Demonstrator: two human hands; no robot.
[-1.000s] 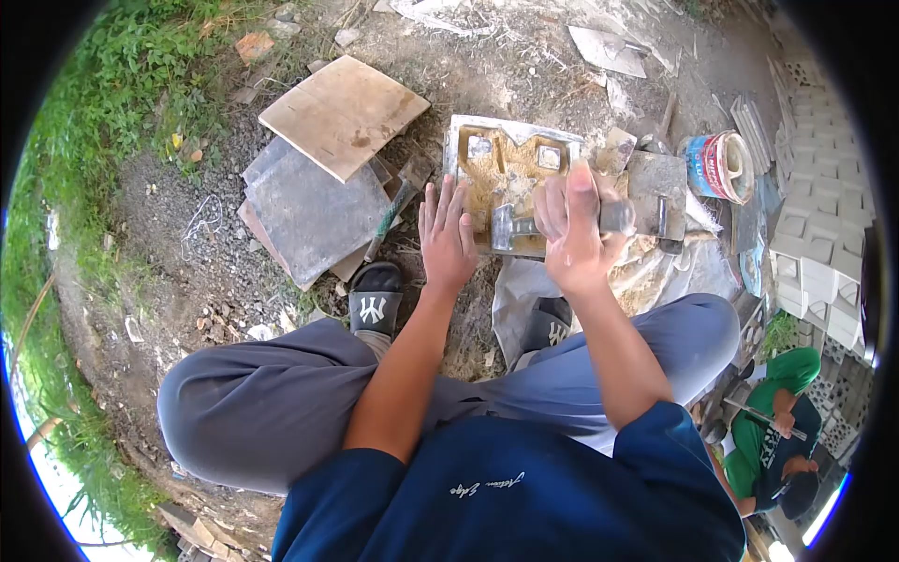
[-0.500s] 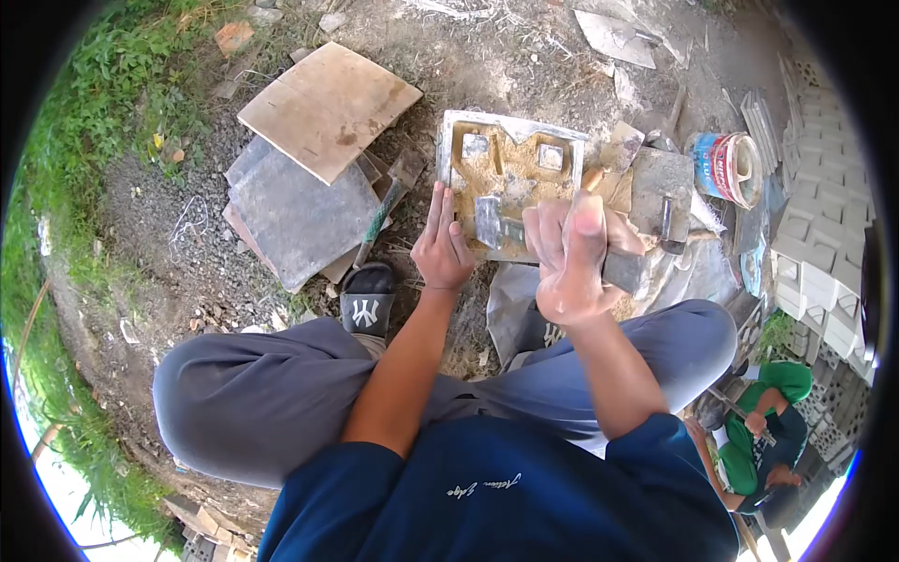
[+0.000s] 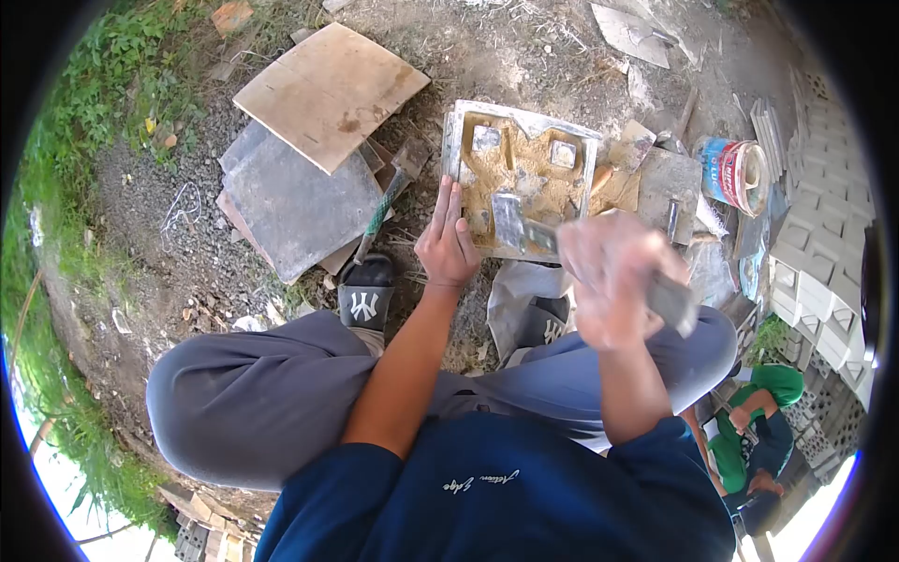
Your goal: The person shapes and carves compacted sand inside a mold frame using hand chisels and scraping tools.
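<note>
A square, pale-rimmed mould (image 3: pixel 592 178) lies on the ground before me, with damp sandy mix (image 3: pixel 501 173) packed around its raised square parts. My left hand (image 3: pixel 449 248) rests against the mould's near left side, fingers stretched out and holding nothing. Wrapped around a handle, my right hand (image 3: pixel 613 276) grips a hammer-like tool, blurred by motion. Its blocky metal head (image 3: pixel 508 222) is over the mould's near part, and the handle's broad end (image 3: pixel 672 304) sticks out behind my fist. Whether the head touches the mix, I cannot tell.
Left of the mould are a tan board (image 3: pixel 332 94), grey slabs (image 3: pixel 295 206) and a green-handled tool (image 3: pixel 379 214). Rightward stand a paint bucket (image 3: pixel 726 173) and stacked pale blocks (image 3: pixel 819 234). Another person (image 3: pixel 758 431) in green works at the lower right.
My right hand has moved right and down with the tool. The tool's head has shifted slightly right. My left hand stays at the mould's side, and the view has moved a little.
</note>
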